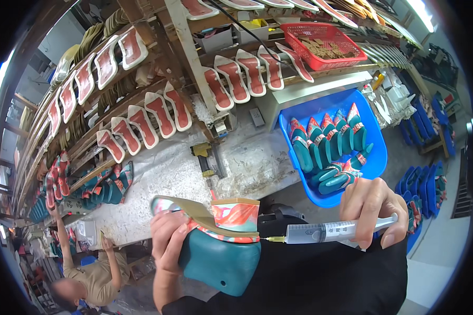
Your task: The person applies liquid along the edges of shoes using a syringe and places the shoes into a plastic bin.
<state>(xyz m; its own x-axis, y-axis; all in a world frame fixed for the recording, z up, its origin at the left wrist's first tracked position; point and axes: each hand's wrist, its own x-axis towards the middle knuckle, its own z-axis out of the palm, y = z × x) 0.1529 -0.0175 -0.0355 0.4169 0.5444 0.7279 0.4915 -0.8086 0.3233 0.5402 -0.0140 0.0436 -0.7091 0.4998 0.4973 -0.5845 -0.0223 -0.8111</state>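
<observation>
My left hand (168, 236) is closed round the toe end of a shoe (199, 215) with a red-and-white patterned upper, held sole up on a teal shoe last (220, 262). A block heel (236, 216) covered in the same pattern stands up from the sole. In my right hand (370, 207) is a clear plastic syringe (320, 232), lying level and pointing left. The tip of its yellow-hubbed needle (273, 239) meets the back of the shoe, by the edge between sole and upper. Whether any liquid leaves the needle is too small to tell.
A blue bin (376, 163) of shoes on teal lasts stands beyond my right hand. Wooden racks (189, 63) hold red-and-white soles, and a red basket (326, 63) sits on one. A worktable (168, 168) runs behind the shoe. At the lower left another person (97, 278) reaches toward shoes.
</observation>
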